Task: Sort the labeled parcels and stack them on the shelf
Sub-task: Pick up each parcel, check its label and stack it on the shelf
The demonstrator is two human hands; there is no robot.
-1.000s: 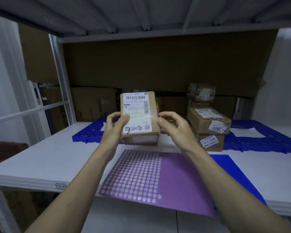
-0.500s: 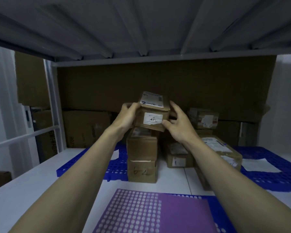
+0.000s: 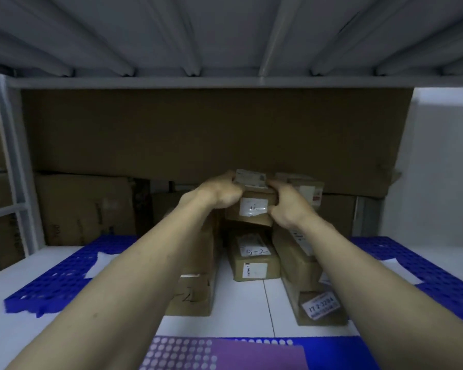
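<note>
A small brown parcel [image 3: 251, 206] with a white label on its near face is held deep in the shelf bay, above a parcel marked 5-2 [image 3: 254, 259]. My left hand [image 3: 219, 192] grips its left side and my right hand [image 3: 286, 204] grips its right side. Whether it rests on the boxes below is hidden. A tall parcel stack [image 3: 195, 289] stands under my left forearm. Another stack with a 17-2-3204 label [image 3: 316, 303] stands under my right forearm.
Blue perforated mats lie at the left [image 3: 62, 279] and right [image 3: 422, 265] of the white shelf board [image 3: 267, 324]. Large cardboard boxes [image 3: 86, 206] line the back. The metal shelf above [image 3: 225, 44] hangs low. A purple dotted sheet [image 3: 225, 353] lies at the front edge.
Both hands have carried the small parcel further back into the shelf and lower, over the parcel marked 5-2. The view has moved closer in.
</note>
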